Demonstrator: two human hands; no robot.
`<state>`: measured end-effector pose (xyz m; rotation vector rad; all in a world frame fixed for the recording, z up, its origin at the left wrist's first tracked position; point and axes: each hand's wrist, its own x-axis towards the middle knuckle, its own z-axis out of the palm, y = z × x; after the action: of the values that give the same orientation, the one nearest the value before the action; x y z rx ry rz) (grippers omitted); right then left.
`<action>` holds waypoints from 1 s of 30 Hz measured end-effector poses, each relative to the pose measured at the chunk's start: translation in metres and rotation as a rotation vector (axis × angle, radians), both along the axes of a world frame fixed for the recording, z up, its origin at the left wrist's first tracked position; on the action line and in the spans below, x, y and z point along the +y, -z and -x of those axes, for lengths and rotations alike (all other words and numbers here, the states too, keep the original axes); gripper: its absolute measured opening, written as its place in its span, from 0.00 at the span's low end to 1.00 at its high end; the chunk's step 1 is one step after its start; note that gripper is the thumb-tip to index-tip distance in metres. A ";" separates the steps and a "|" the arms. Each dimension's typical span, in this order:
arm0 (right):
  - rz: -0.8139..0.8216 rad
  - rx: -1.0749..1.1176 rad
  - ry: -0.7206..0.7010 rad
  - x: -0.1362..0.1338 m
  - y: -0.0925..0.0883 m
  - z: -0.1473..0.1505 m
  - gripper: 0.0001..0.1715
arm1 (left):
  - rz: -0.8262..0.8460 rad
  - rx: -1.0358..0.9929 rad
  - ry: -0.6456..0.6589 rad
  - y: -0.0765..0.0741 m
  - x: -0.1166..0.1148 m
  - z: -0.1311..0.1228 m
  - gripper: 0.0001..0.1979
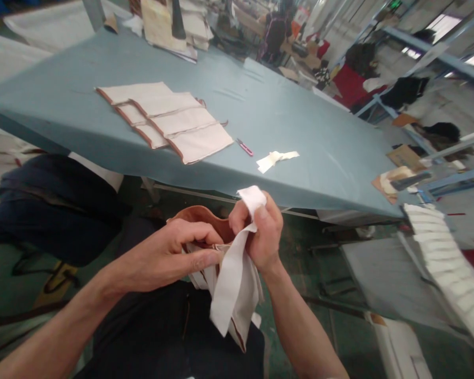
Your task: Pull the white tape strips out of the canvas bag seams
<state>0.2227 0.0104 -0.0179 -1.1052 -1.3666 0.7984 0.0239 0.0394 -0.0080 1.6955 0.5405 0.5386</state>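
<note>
Over my lap hangs a cream fabric piece with brown edging (243, 316). My left hand (181, 255) pinches its upper edge between thumb and fingers. A white fabric strip (231, 281) drapes down in front of the piece. Its upper end folds over the fingers of my right hand (263, 226), which is closed on it. Behind both hands curves a brown leather-like band (199, 215); whether it joins the cream piece is hidden by my fingers.
Ahead is a table with a blue-green cover (319, 142). On it lie cream panels with brown edging (181, 118), pink thread snips (245, 147) and pale strip scraps (276, 159). A row of white folded pieces (446, 268) stands at the right. A dark bundle (55, 205) sits at left.
</note>
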 end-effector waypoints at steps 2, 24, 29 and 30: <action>0.008 0.334 0.035 0.006 -0.012 -0.009 0.26 | 0.064 0.001 0.024 0.004 0.000 0.003 0.15; 0.231 0.196 -0.087 0.014 0.012 -0.009 0.19 | -0.301 0.110 -0.305 0.002 0.014 0.012 0.17; 0.164 -0.162 -0.414 0.035 0.003 -0.005 0.21 | -0.332 0.098 -0.228 -0.006 0.012 0.013 0.16; 0.162 -0.218 -0.442 0.038 0.001 -0.006 0.22 | -0.354 0.106 -0.231 -0.006 0.012 0.014 0.16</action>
<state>0.2292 0.0483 -0.0191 -1.0487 -1.7904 1.1485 0.0094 0.0515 -0.0016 2.0177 0.7580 0.7475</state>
